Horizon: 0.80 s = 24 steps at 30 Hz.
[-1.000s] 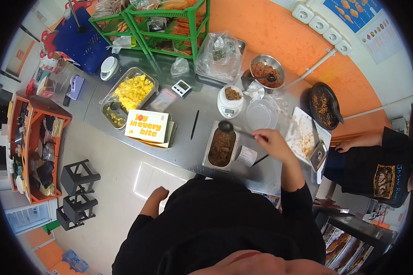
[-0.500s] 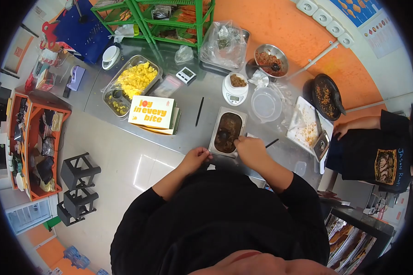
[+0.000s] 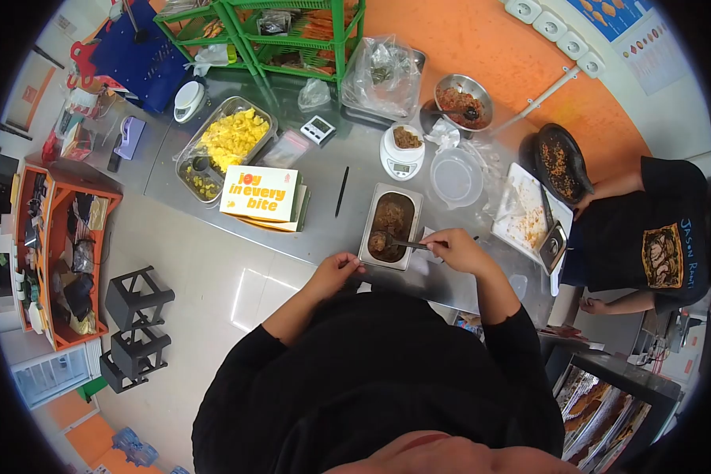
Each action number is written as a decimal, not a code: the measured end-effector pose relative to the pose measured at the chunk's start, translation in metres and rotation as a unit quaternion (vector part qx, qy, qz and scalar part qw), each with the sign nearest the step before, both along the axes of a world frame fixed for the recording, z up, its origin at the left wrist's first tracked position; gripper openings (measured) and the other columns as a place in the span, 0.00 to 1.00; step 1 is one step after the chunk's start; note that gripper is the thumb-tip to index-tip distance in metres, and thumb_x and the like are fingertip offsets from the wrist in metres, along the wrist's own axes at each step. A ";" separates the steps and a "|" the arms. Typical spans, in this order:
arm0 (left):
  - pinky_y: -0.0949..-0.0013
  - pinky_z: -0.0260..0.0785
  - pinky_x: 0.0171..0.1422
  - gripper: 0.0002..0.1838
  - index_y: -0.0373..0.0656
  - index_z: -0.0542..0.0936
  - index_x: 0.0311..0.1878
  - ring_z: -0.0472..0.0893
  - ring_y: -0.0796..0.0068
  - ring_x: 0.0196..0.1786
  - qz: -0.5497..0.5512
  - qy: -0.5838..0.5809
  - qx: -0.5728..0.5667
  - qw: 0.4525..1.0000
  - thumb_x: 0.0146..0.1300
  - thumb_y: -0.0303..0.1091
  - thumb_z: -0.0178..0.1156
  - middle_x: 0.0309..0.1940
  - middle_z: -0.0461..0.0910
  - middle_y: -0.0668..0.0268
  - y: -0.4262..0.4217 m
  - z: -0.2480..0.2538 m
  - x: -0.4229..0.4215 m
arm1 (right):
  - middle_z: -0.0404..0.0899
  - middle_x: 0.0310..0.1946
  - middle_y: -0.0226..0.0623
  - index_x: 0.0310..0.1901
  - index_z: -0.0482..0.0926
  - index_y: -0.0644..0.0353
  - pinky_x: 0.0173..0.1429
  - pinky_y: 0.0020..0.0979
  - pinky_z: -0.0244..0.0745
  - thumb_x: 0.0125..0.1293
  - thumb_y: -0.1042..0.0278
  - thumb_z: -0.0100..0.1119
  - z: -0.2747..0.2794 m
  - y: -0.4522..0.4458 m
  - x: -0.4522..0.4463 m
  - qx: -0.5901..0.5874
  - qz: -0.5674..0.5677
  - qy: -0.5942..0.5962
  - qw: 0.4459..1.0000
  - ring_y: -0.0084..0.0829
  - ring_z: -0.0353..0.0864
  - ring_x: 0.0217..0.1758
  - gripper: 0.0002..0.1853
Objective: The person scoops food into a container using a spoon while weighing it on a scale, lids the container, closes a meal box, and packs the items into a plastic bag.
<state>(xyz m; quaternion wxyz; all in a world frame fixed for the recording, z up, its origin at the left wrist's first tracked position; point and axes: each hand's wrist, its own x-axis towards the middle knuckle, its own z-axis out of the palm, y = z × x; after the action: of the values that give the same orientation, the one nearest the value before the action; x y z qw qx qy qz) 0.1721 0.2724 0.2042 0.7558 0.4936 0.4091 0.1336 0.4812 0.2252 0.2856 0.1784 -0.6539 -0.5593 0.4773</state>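
My right hand [image 3: 460, 250] is closed round the dark handle of a spoon [image 3: 407, 243]. The spoon's bowl carries brown food and sits low inside a rectangular steel pan [image 3: 367, 229]. Dark brown, wet-looking food [image 3: 393, 213] lies in that pan. At the pan's near left corner, my left hand [image 3: 337, 272] has its fingers pinched together against the edge. Beyond the pan stands a white kitchen scale [image 3: 403, 171] bearing a small container of brown food [image 3: 407, 137]. A clear round plastic tub [image 3: 457, 178] is right of the scale.
Printed boxes [image 3: 259, 189], a black pen [image 3: 342, 191], a timer [image 3: 317, 129] and a tray of yellow food [image 3: 237, 136] are to the left. A steel bowl [image 3: 464, 103], white cutting board [image 3: 521, 207] and stone mortar [image 3: 559, 162] lie right, beside a co-worker [image 3: 644, 229].
My right hand has drawn back to the right from over the pan, and the spoon now lies slanted with food in its bowl. My left hand stays put. The co-worker's second arm now shows.
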 end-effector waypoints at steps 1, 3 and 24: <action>0.73 0.68 0.53 0.11 0.41 0.78 0.43 0.81 0.77 0.44 0.000 0.000 0.000 1.000 0.73 0.37 0.52 0.37 0.83 0.68 0.002 0.001 -0.001 | 0.78 0.23 0.32 0.43 0.85 0.60 0.34 0.28 0.69 0.64 0.73 0.58 -0.001 -0.001 0.005 -0.022 -0.029 0.037 0.999 0.22 0.72 0.26 0.09; 0.73 0.66 0.51 0.14 0.44 0.79 0.44 0.80 0.79 0.45 -0.026 0.019 0.021 0.999 0.74 0.42 0.49 0.39 0.83 0.70 0.004 0.005 -0.004 | 0.77 0.23 0.30 0.44 0.84 0.61 0.34 0.27 0.69 0.65 0.73 0.57 0.001 -0.005 0.013 -0.027 -0.030 0.055 0.998 0.19 0.71 0.27 0.09; 0.69 0.68 0.50 0.22 0.45 0.78 0.52 0.77 0.76 0.45 -0.069 0.095 -0.029 0.993 0.75 0.48 0.39 0.44 0.82 0.69 0.009 -0.005 -0.018 | 0.78 0.29 0.25 0.50 0.82 0.64 0.40 0.21 0.69 0.69 0.70 0.57 0.072 -0.013 0.059 0.006 -0.083 0.155 0.984 0.16 0.73 0.34 0.12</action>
<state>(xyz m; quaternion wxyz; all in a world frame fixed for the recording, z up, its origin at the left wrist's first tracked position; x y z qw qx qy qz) 0.1543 0.2816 0.1996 0.7348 0.5092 0.4475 0.0220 0.5398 0.2119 0.3577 0.3060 -0.6154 -0.4715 0.5525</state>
